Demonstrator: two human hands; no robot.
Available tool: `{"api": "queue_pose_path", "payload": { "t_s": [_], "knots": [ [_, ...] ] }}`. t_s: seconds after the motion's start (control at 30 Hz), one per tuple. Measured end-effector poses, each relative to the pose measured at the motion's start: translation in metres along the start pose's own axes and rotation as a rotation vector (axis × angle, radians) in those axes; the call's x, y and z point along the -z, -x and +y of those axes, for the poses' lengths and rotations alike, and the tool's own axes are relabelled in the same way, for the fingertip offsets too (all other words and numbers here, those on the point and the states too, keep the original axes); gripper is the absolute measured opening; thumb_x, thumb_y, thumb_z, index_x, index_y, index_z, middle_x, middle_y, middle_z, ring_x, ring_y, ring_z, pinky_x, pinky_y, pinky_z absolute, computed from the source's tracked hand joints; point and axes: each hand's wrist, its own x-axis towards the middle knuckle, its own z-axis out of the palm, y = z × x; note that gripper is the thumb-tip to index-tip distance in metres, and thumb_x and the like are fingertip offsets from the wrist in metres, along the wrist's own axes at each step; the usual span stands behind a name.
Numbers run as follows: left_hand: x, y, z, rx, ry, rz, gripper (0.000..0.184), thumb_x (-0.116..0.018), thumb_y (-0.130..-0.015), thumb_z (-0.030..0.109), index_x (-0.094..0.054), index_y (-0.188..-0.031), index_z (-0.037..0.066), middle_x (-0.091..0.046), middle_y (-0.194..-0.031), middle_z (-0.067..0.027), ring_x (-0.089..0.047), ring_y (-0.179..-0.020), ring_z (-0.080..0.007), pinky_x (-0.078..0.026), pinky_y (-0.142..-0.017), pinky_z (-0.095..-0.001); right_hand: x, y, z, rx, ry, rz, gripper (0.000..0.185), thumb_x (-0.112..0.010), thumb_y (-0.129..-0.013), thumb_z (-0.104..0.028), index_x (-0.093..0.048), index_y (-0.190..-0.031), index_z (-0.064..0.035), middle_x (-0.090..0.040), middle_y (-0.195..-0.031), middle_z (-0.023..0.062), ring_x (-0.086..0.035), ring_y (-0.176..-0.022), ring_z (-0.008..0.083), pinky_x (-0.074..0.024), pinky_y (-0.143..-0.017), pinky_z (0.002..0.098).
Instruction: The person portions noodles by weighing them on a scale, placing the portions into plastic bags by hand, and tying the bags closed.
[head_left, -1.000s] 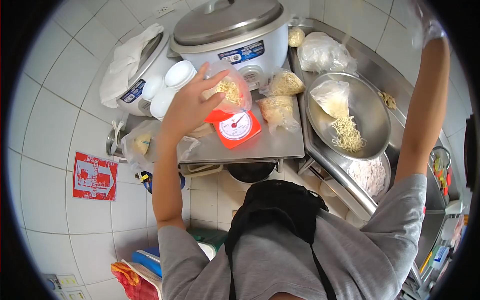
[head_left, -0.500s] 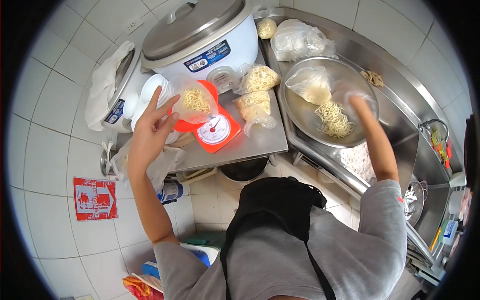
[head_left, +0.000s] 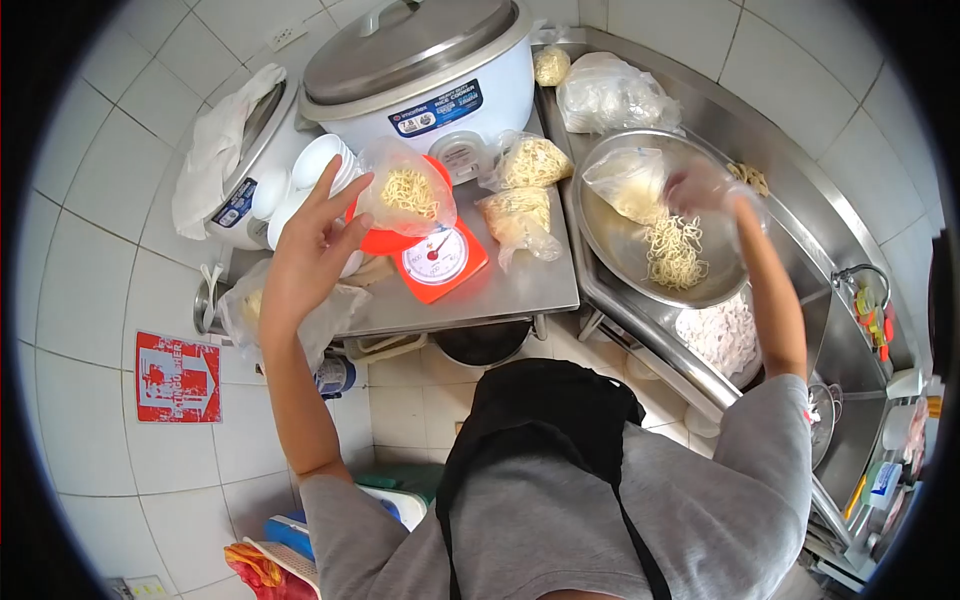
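Note:
My left hand (head_left: 315, 235), bare with fingers apart, is beside a clear bag of noodles (head_left: 410, 195) on the red scale (head_left: 440, 265). The bag's edge lies close to my fingertips; whether they touch it I cannot tell. My right hand (head_left: 700, 190), in a clear plastic covering, is over the steel bowl (head_left: 610, 245), its fingers blurred. Just below it in the bowl lie loose noodles (head_left: 675, 252), with a plastic bag of pale food (head_left: 628, 185) to the left. Two tied noodle bags (head_left: 533, 163) stand right of the scale.
A large rice cooker (head_left: 420, 75) is behind the scale, with white bowls (head_left: 318, 160) to its left. A second cooker carries a white cloth (head_left: 215, 150). Beyond the steel bowl lies a white plastic bag (head_left: 612, 95). Pale shredded food (head_left: 718, 335) is below the bowl.
My right hand has come down from the upper right to the steel bowl. My left hand has shifted left of the bag on the scale, fingers still apart. The camera view has shifted.

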Motion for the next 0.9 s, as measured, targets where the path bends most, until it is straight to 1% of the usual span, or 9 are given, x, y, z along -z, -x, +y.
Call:
{"api": "queue_pose_path", "payload": {
  "t_s": [0.1,0.17,0.23,0.37,0.47,0.57,0.67,0.77,0.9],
  "knots": [
    [0.001,-0.006,0.0,-0.03,0.03,-0.027,0.039,-0.058,-0.084,0.013,-0.053,-0.123,0.011,-0.035,-0.14,-0.011,-0.047,-0.058,-0.0045,-0.043,-0.06,-0.0194,0.049,0.037,-0.051,0.182,-0.255,0.192,0.013,-0.06,-0.071,-0.011,-0.065,-0.076,-0.0003,-0.061,-0.066,0.0063,-0.058,-0.057,0.0104,-0.0485,-0.052,0.0244],
    [0.0,-0.011,-0.005,-0.075,0.056,-0.028,0.038,-0.057,-0.085,0.014,-0.053,-0.123,0.011,-0.034,-0.139,-0.0124,-0.048,-0.058,-0.0044,-0.043,-0.06,-0.0191,0.077,0.05,-0.077,0.31,-0.375,0.226,0.017,-0.062,-0.076,-0.012,-0.061,-0.087,0.001,-0.06,-0.071,0.0056,-0.057,-0.059,0.0109,-0.0489,-0.055,0.0235],
    [-0.005,-0.017,-0.009,-0.066,0.115,0.003,0.039,-0.06,-0.083,0.018,-0.054,-0.12,0.008,-0.036,-0.137,-0.0165,-0.049,-0.058,-0.0081,-0.044,-0.06,-0.0227,0.097,0.065,-0.117,0.397,-0.321,0.316,0.024,-0.063,-0.078,-0.02,-0.061,-0.09,0.0007,-0.06,-0.073,0.0048,-0.057,-0.063,0.0101,-0.049,-0.058,0.0236],
    [-0.016,-0.03,-0.017,-0.068,0.179,0.039,0.041,-0.061,-0.08,0.017,-0.054,-0.117,0.0,-0.043,-0.13,-0.0215,-0.054,-0.061,-0.0121,-0.046,-0.061,-0.0253,0.134,0.067,-0.185,0.627,0.006,0.442,0.022,-0.061,-0.08,-0.021,-0.063,-0.089,-0.0009,-0.061,-0.076,0.0046,-0.057,-0.066,0.0104,-0.0485,-0.062,0.024],
    [-0.017,-0.04,-0.026,-0.129,0.116,0.057,0.042,-0.058,-0.081,0.008,-0.05,-0.121,-0.002,-0.043,-0.132,-0.0171,-0.052,-0.058,-0.0059,-0.046,-0.059,-0.0208,0.147,0.073,-0.224,0.699,0.205,0.512,0.021,-0.061,-0.079,-0.02,-0.063,-0.088,-0.0019,-0.061,-0.076,0.0045,-0.058,-0.066,0.0107,-0.0483,-0.063,0.0242],
    [-0.007,-0.046,-0.028,-0.095,0.093,0.043,0.047,-0.057,-0.077,0.003,-0.048,-0.124,0.0,-0.059,-0.111,-0.0171,-0.05,-0.057,-0.0058,-0.044,-0.057,-0.0212,0.147,0.077,-0.244,0.699,0.312,0.525,0.019,-0.061,-0.079,-0.02,-0.064,-0.088,-0.0028,-0.062,-0.076,0.0044,-0.058,-0.066,0.0111,-0.0481,-0.063,0.0243],
    [0.01,-0.054,-0.025,0.03,0.087,-0.101,0.055,-0.055,-0.074,0.001,-0.044,-0.128,0.001,-0.063,-0.082,-0.0105,-0.048,-0.056,-0.0063,-0.042,-0.057,-0.022,0.146,0.075,-0.255,0.688,0.372,0.525,0.018,-0.061,-0.078,-0.019,-0.064,-0.087,-0.0037,-0.062,-0.076,0.0042,-0.058,-0.067,0.0114,-0.0479,-0.063,0.0245],
    [0.019,-0.067,-0.032,0.045,0.199,-0.149,0.06,-0.056,-0.073,0.004,-0.042,-0.131,0.003,-0.058,-0.066,-0.0034,-0.047,-0.058,-0.0058,-0.041,-0.057,-0.022,0.147,0.075,-0.261,0.678,0.416,0.528,0.016,-0.061,-0.078,-0.018,-0.064,-0.086,-0.0047,-0.063,-0.075,0.0041,-0.059,-0.067,0.0118,-0.0478,-0.063,0.0247],
    [0.028,-0.081,-0.03,0.071,0.22,-0.152,0.061,-0.056,-0.072,0.006,-0.041,-0.131,0.002,-0.06,-0.071,-0.0041,-0.051,-0.063,-0.0072,-0.042,-0.068,-0.0228,0.142,0.073,-0.287,0.715,0.514,0.56,0.014,-0.06,-0.077,-0.017,-0.065,-0.085,-0.0059,-0.063,-0.075,0.0039,-0.059,-0.067,0.0122,-0.0475,-0.063,0.0249]
  ]
}}
